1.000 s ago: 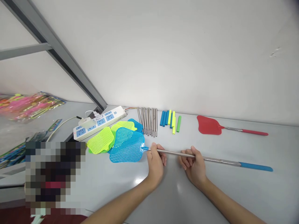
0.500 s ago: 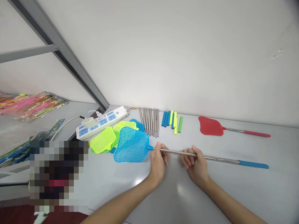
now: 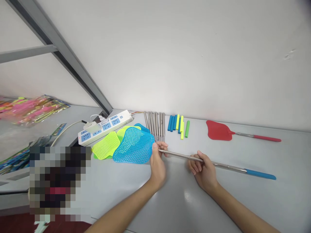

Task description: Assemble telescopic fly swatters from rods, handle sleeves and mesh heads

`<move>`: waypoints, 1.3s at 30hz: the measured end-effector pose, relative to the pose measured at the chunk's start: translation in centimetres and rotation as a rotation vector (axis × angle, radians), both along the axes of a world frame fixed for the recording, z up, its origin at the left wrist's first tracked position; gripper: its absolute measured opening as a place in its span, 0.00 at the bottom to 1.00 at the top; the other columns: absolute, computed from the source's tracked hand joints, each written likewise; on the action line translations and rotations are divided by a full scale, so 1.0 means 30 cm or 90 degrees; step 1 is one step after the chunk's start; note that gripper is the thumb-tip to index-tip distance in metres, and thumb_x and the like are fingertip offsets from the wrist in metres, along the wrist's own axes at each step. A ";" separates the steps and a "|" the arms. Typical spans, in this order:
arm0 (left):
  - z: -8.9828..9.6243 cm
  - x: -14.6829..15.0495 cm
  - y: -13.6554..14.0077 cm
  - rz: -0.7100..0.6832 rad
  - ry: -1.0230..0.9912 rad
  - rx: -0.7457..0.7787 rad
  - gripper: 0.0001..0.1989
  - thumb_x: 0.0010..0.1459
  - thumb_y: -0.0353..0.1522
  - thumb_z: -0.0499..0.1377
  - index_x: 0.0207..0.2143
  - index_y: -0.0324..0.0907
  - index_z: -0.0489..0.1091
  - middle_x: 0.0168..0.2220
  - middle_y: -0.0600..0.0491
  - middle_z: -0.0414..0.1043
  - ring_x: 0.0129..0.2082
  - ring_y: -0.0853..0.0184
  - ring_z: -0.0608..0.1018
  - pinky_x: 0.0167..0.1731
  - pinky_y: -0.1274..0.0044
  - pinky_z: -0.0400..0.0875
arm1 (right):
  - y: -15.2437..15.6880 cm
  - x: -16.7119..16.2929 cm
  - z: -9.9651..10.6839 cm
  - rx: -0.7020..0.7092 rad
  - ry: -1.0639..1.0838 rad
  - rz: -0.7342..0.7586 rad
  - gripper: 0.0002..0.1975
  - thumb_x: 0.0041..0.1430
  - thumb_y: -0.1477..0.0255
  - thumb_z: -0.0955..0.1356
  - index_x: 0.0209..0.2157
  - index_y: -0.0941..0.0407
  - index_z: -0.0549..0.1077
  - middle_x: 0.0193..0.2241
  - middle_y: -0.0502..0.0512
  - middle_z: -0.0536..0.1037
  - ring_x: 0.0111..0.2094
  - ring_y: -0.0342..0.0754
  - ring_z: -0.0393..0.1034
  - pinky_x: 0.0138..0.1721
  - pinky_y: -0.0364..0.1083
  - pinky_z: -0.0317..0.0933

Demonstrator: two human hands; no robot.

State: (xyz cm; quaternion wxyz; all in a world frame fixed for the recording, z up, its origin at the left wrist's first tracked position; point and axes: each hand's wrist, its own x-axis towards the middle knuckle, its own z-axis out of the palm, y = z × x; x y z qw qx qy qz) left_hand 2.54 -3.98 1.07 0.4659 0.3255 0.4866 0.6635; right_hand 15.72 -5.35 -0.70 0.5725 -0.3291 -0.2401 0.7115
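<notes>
Alignment seems the step in hand: nearer you than the power strip point(image 3: 107, 126), your left hand point(image 3: 157, 166) holds the blue mesh head point(image 3: 133, 145) at its neck and your right hand point(image 3: 204, 171) grips the metal rod point(image 3: 177, 154). The next move likely needs a steady rod; your left hand hides whether the two join.

Blue swatter head point(image 3: 133, 145) (perforated) sits left of a blue-handled rod point(image 3: 228, 167)

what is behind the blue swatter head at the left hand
Yellow-green mesh heads and another blue head show behind the blue swatter head; their overlapped parts are largely covered, so their exact number cannot be told.
</notes>
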 end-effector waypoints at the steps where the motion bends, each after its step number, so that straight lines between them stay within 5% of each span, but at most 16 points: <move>1: 0.000 0.000 0.002 0.000 0.029 -0.002 0.18 0.57 0.40 0.42 0.24 0.41 0.64 0.21 0.56 0.60 0.21 0.74 0.64 0.24 0.81 0.59 | -0.002 0.000 -0.001 0.005 -0.004 0.005 0.23 0.54 0.68 0.57 0.07 0.55 0.54 0.07 0.47 0.51 0.12 0.41 0.49 0.18 0.45 0.40; 11: 0.000 0.013 -0.015 -0.041 0.053 -0.001 0.22 0.57 0.41 0.39 0.23 0.40 0.64 0.22 0.52 0.70 0.23 0.70 0.70 0.24 0.79 0.62 | 0.001 -0.006 -0.012 0.027 -0.032 0.027 0.24 0.56 0.68 0.55 0.07 0.55 0.54 0.07 0.47 0.50 0.11 0.41 0.50 0.17 0.45 0.40; 25: -0.003 -0.022 0.036 -0.102 0.041 -0.008 0.15 0.56 0.40 0.45 0.33 0.40 0.65 0.30 0.53 0.66 0.27 0.72 0.68 0.27 0.79 0.62 | 0.010 0.008 -0.001 -0.050 0.055 -0.092 0.23 0.53 0.69 0.58 0.07 0.56 0.53 0.06 0.45 0.50 0.11 0.39 0.48 0.19 0.44 0.44; 30: 0.034 -0.030 0.014 -0.273 0.336 -0.027 0.16 0.56 0.39 0.44 0.29 0.39 0.66 0.26 0.53 0.66 0.28 0.69 0.67 0.30 0.77 0.61 | 0.023 0.014 0.014 -0.053 0.032 -0.136 0.22 0.52 0.69 0.59 0.07 0.56 0.52 0.07 0.45 0.50 0.11 0.39 0.48 0.18 0.44 0.44; 34: 0.108 -0.023 -0.023 -0.382 0.580 0.082 0.16 0.58 0.36 0.43 0.27 0.40 0.66 0.26 0.53 0.66 0.29 0.69 0.68 0.31 0.77 0.62 | 0.036 0.029 0.034 -0.058 -0.022 -0.187 0.22 0.51 0.69 0.59 0.07 0.56 0.52 0.07 0.46 0.50 0.12 0.39 0.49 0.17 0.43 0.43; 39: 0.195 -0.032 -0.002 -0.341 0.781 0.238 0.14 0.56 0.35 0.46 0.45 0.43 0.60 0.46 0.49 0.62 0.47 0.65 0.63 0.46 0.72 0.57 | 0.061 0.056 0.052 -0.047 -0.062 -0.186 0.22 0.51 0.70 0.59 0.06 0.56 0.52 0.07 0.46 0.49 0.12 0.39 0.48 0.17 0.43 0.44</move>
